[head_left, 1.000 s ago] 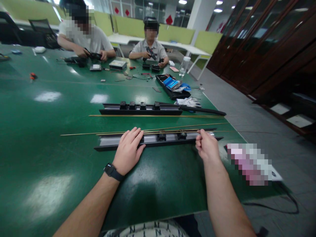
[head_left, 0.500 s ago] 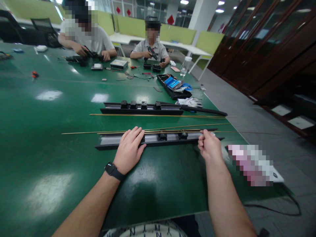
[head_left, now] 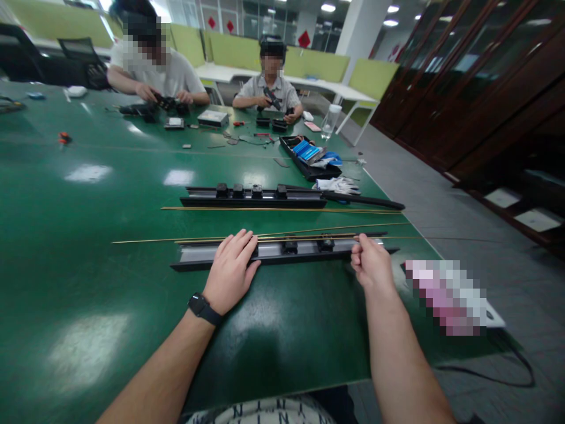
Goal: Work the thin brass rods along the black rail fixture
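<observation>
My left hand (head_left: 233,265) lies with fingers stretched across a long black channel rail (head_left: 194,255), its thumb near the front edge. Part of a black block shows beside its fingertips. Two more black blocks, a middle one (head_left: 289,244) and a right one (head_left: 325,242), sit in the silvery channel. Near the rail's right end, my right hand (head_left: 371,259) is closed in a pinch around a thin brass-coloured rod (head_left: 141,241). This rod runs along the far side of the rail and passes beyond both hands. Another thin rod (head_left: 379,225) slants close behind it.
Behind lies a second rail (head_left: 251,201) with several black blocks, and more thin rods (head_left: 198,208). A black tray (head_left: 311,171), white gloves (head_left: 338,186) and a bottle (head_left: 330,121) stand farther right. Two people handle black parts across the green table (head_left: 110,294).
My hands and the rail keep nearly the same places, apart from a slight view shift. Across the table, the left person's hands have moved on the black part, which sits lower.
</observation>
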`<action>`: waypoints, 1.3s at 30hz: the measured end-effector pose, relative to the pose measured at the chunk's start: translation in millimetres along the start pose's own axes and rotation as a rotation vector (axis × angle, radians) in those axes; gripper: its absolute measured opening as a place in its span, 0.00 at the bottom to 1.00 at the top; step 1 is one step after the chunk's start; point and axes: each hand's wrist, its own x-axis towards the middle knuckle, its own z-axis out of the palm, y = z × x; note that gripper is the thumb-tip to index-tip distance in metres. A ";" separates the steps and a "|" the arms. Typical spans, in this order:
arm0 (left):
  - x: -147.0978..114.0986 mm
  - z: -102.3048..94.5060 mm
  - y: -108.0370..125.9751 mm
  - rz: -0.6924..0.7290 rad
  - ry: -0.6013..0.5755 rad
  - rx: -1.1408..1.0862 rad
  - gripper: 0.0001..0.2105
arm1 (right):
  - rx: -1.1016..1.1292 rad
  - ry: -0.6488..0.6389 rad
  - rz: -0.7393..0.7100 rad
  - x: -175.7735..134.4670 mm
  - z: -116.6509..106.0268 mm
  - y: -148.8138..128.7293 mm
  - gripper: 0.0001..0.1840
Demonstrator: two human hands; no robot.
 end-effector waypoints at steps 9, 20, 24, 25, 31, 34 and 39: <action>-0.2 -3.5 3.9 -0.011 -0.018 0.041 0.23 | -0.036 -0.173 0.024 -21.4 14.6 6.1 0.20; 0.4 -4.0 3.7 -0.011 -0.022 0.039 0.24 | -0.023 -0.072 0.007 -18.4 12.8 2.0 0.17; 0.2 -3.2 3.8 -0.006 -0.013 0.047 0.23 | -0.033 -0.196 0.046 -23.3 15.3 5.3 0.19; 0.3 -3.2 4.1 -0.005 -0.009 0.045 0.23 | -0.042 -0.226 0.061 -24.2 16.0 5.8 0.20; 0.5 -3.4 4.8 -0.010 -0.007 0.019 0.23 | -0.013 -0.118 0.025 -21.1 15.0 4.3 0.18; -0.1 -3.1 4.2 -0.012 -0.008 0.029 0.23 | 0.001 -0.140 0.034 -22.9 16.1 3.7 0.18; -0.8 -2.3 3.1 -0.010 -0.007 0.032 0.23 | -0.034 -0.232 0.081 -27.0 19.1 4.4 0.19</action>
